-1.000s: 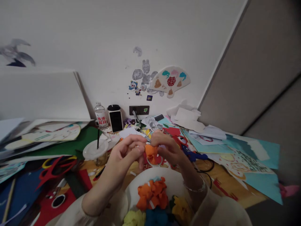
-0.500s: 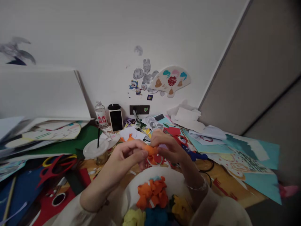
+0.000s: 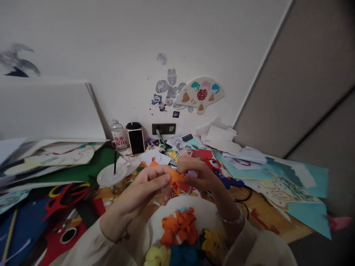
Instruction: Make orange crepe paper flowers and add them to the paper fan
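Between my two hands, above the desk, is a small piece of orange crepe-like paper, crumpled and folded. My left hand pinches its left edge between thumb and fingers. With thumb and bent fingers, my right hand grips the right side. Just below, a white rounded board carries a cluster of orange ruffled flowers. Pale yellow, blue and golden-yellow ruffled pieces sit at its near side, partly cut off by the frame.
To the left are red-handled scissors, a lidded plastic cup with a straw, and stacked papers. A bottle and a phone stand by the wall. Blue scissors, a cable and painted sheets lie right.
My left fingertips have shifted slightly left along the orange paper. More of the paper now shows between my hands, spread a little wider. The flowers below stay in place.
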### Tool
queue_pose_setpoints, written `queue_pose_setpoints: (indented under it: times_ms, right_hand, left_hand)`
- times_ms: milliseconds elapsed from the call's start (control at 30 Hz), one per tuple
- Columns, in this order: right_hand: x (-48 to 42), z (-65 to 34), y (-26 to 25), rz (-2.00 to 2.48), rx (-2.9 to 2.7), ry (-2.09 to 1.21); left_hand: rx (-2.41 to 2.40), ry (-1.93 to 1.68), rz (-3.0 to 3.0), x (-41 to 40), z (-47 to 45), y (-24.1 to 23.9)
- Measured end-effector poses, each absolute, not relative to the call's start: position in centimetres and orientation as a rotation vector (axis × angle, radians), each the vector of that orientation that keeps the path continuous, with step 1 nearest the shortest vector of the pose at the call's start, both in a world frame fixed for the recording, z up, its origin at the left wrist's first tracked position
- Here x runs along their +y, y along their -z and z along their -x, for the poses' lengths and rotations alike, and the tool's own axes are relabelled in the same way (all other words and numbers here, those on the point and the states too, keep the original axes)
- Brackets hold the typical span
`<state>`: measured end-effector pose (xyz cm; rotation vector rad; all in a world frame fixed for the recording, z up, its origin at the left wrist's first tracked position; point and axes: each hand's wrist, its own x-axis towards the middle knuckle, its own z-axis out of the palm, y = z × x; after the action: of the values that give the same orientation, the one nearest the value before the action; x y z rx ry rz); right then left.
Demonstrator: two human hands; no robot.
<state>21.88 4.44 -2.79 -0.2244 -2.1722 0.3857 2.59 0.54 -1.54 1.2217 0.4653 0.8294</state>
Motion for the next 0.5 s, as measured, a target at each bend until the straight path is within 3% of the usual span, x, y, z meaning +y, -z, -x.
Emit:
queue_pose_setpoints:
  times_ms: [233,500]
  right_hand:
    - [4.60,-21.94,2.77,0.226,-2.215,-0.359]
    - [4.26,-21.80,3.29,0.387,-2.137,-0.365]
  left_hand:
    - [0.488,-0.814,-1.247,0.48,-2.63,1.46]
    - [0.614,-1.036,-1.356,0.02,-2.38,1.35]
